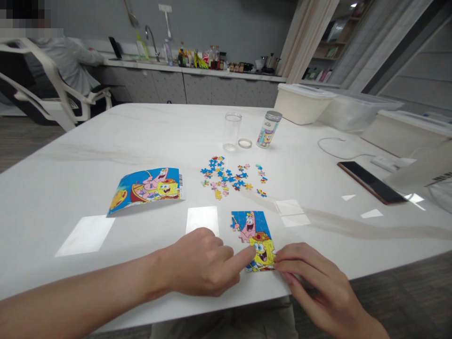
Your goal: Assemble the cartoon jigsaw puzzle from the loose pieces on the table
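While the left hand [203,263], forefinger out, touches the puzzle [260,239], the half-curled right hand [323,287] meets its edge.

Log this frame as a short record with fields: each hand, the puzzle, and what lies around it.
Left hand: index finger extended onto the puzzle's left side
Right hand: fingertips at the puzzle's right edge
Puzzle: partly assembled, left edge uneven
Loose pieces: scattered beyond the puzzle
Picture sheet: left of the pieces, slightly curved
Clear jar: upright, uncapped, beside a loose lid
Printed jar: capped, right of that lid
Phone: far right, lying flat
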`<state>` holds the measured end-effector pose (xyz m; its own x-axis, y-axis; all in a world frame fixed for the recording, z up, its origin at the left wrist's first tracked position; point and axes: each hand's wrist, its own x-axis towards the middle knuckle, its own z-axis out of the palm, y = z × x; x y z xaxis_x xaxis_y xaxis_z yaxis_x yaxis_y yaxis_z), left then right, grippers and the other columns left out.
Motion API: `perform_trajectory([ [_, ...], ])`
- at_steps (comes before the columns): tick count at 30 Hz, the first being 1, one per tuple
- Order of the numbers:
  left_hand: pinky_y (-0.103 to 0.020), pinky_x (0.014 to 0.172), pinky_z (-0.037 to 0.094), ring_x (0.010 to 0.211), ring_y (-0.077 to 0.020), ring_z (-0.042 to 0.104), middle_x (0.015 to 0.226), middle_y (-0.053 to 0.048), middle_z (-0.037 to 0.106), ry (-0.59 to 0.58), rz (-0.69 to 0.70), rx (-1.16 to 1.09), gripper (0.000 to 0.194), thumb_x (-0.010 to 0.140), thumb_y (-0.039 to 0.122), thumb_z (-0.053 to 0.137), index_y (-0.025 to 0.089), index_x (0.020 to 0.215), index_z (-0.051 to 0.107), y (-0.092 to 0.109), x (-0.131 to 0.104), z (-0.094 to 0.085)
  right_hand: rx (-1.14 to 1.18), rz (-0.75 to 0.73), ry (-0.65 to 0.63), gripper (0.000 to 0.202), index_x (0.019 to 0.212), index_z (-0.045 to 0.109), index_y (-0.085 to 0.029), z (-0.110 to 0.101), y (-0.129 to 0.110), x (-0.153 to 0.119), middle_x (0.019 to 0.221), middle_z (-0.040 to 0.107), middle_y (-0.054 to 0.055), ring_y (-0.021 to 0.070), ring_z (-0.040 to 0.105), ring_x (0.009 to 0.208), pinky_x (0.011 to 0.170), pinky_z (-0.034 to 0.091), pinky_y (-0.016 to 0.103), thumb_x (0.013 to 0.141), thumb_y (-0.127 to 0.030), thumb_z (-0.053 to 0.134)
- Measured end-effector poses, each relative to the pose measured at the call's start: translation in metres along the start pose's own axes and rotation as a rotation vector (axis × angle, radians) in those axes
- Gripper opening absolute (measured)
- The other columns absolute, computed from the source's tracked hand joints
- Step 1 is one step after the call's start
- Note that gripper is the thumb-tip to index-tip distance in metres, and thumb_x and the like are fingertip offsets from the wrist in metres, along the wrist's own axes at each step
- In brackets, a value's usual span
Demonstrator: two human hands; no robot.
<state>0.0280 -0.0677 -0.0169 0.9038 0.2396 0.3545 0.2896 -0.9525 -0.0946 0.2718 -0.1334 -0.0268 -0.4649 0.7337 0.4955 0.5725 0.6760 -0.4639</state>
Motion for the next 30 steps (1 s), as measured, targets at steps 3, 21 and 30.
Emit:
perform_trajectory([
  [3, -0.026, 0.033, 0.031, 0.037, -0.0164, 0.055, 0.05, 0.002, 0.062, -0.043, -0.188, 0.013, 0.03, 0.085, 0.019, 0.042, 0.011, 0.113, 0.051, 0.002, 0.001, 0.004, 0.009, -0.003, -0.008, 0.024, 0.097, 0.063, -0.016, 0.0, 0.0, 0.001, 0.087, 0.067, 0.008, 0.0182, 0.065, 0.082, 0.069, 0.057, 0.028, 0.083, -0.002, 0.05],
  [21, -0.032, 0.044, 0.044, 0.047, -0.0234, 0.062, 0.058, -0.005, 0.065, -0.338, -0.574, 0.057, 0.041, 0.088, 0.03, 0.037, 0.009, 0.121, 0.052, 0.0, 0.01, 0.001, -0.03, -0.005, 0.125, 0.02, 0.091, 0.062, -0.017, 0.006, -0.001, 0.004, 0.082, 0.062, 0.008, 0.0177, 0.062, 0.078, 0.063, 0.055, 0.025, 0.083, -0.003, 0.049],
  [30, -0.033, 0.045, 0.046, 0.047, -0.0242, 0.061, 0.059, -0.005, 0.065, -0.323, -0.594, 0.05, 0.041, 0.088, 0.03, 0.037, 0.009, 0.121, 0.048, 0.002, 0.013, -0.002, -0.196, 0.064, -0.039, 0.026, 0.112, 0.058, -0.02, 0.006, -0.001, -0.002, 0.118, 0.056, 0.013, 0.0238, 0.059, 0.108, 0.083, 0.056, 0.035, 0.088, -0.017, 0.051],
])
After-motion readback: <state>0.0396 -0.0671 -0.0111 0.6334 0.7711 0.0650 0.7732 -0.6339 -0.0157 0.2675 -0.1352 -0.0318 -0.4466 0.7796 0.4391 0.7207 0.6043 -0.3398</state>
